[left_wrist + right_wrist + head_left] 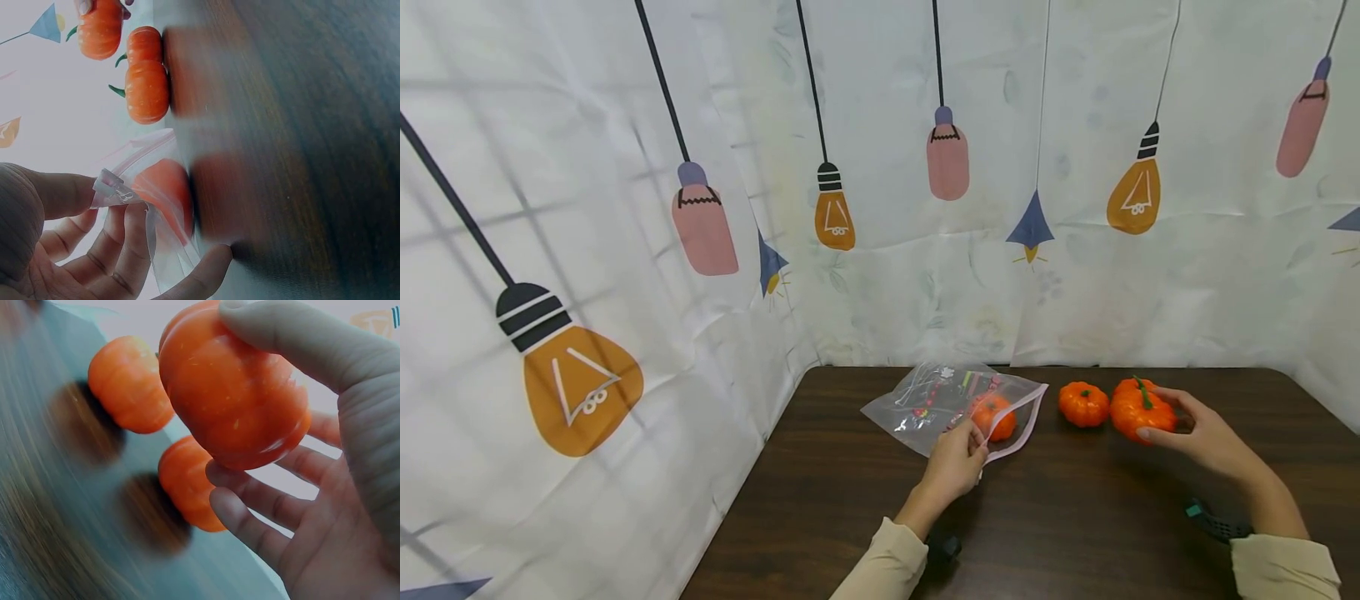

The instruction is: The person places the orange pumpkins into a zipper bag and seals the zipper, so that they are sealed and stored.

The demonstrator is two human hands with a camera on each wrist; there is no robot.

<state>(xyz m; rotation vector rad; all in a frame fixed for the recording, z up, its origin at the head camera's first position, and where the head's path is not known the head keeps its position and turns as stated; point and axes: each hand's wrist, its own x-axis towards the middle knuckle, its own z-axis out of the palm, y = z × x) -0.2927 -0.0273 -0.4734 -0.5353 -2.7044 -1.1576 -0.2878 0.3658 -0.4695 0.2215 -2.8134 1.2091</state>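
Observation:
A clear zip bag [910,408] with a pink-edged opening lies on the table, its mouth facing right. One small orange pumpkin [992,417] is inside it. My left hand [955,462] pinches the bag's edge between thumb and fingers, as the left wrist view also shows. My right hand [1206,437] holds another orange pumpkin [234,387] with a green stem, raised off the table. Close to it, a third pumpkin [1083,404] sits on the table, left of the held one. A further pumpkin [187,484] stands partly hidden behind the held one.
The dark wooden table [1075,533] reaches back to a pale curtain [887,308] printed with hanging lamps. Another stretch of curtain runs along the left side. Dark wrist gear [1217,523] shows under the right forearm.

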